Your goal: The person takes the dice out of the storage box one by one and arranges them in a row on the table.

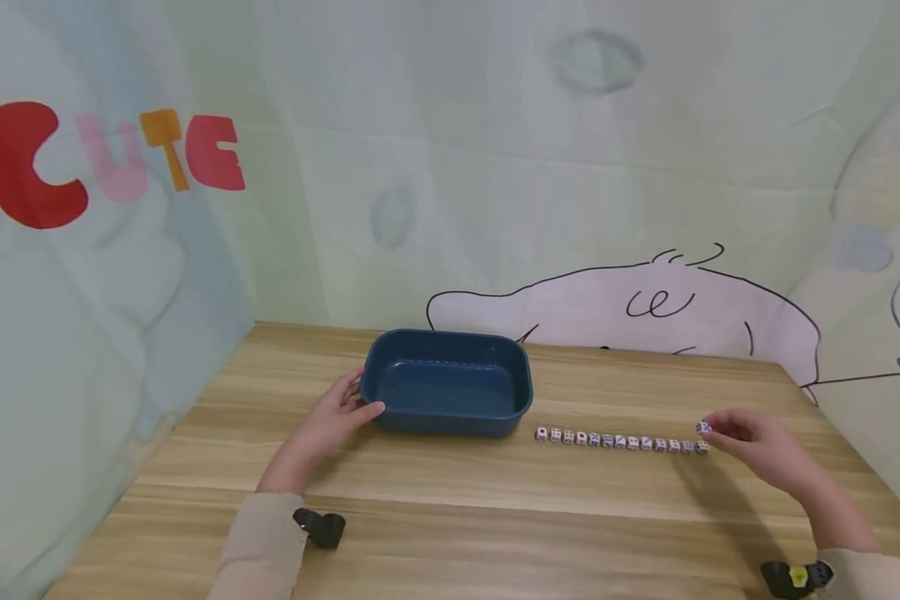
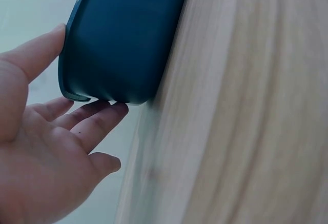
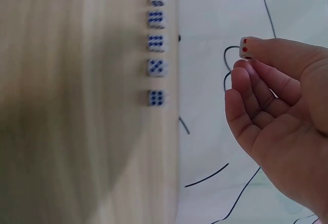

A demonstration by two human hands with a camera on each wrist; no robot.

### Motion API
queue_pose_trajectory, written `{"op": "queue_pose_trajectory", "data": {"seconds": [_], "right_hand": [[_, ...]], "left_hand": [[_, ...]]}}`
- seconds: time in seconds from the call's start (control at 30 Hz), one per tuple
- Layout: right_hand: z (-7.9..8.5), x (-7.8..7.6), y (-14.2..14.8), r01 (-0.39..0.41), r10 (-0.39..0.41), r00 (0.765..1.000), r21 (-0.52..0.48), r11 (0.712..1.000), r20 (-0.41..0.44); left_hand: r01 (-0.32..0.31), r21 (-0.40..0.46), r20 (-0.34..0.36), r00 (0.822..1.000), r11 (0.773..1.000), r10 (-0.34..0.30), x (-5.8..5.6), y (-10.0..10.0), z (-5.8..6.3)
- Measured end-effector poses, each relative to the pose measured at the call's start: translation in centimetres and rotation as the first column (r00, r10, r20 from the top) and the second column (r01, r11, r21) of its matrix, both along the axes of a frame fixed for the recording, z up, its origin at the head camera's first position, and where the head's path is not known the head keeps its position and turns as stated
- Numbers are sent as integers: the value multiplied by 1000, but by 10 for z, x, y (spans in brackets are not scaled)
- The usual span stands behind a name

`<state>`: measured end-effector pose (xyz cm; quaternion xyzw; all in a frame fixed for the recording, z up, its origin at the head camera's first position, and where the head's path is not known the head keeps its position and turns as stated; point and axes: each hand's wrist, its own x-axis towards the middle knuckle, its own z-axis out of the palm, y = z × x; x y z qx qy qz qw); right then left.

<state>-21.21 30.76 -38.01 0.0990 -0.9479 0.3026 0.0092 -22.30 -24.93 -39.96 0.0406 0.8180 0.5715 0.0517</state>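
Note:
My right hand (image 1: 757, 446) pinches a small white die (image 3: 245, 48) between thumb and fingertips, raised above the table. Red pips show on it in the right wrist view. Just below that hand in the head view, the right end of a straight row of dice (image 1: 619, 442) lies on the table. Blue-pipped dice (image 3: 156, 67) from the row show in the right wrist view, the end one spaced a little apart. At the left end of a dark blue plastic basin (image 1: 450, 423), my left hand (image 1: 332, 421) touches the wall with fairly straight fingers, its thumb against the rim.
The wood-grain table (image 1: 450, 542) meets a printed cloth backdrop (image 1: 450, 208) behind the basin and along both sides. The row of dice starts close to the basin's front right corner. Inside, the basin shows only its bare floor.

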Motion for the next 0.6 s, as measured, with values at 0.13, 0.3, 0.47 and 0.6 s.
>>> {"op": "queue_pose_trajectory", "data": {"seconds": [0.13,0.3,0.47,0.6], "right_hand": [[-9,-1,7,29,-29,1000,35,999,4],[-16,-3,15,54,-55,998,54,997,13],[-18,-6,20,82,-85,995,53,995,45],[-21,-10,24,94,-98,994,75,993,51]], "left_hand": [[4,8,-6,1000,1000,-4,0,-1,0],[7,8,-1,1000,1000,-7,-1,-1,-1],[11,3,-4,1000,1000,-11,0,-1,0],[12,0,1,1000,1000,-12,0,-1,0]]}}
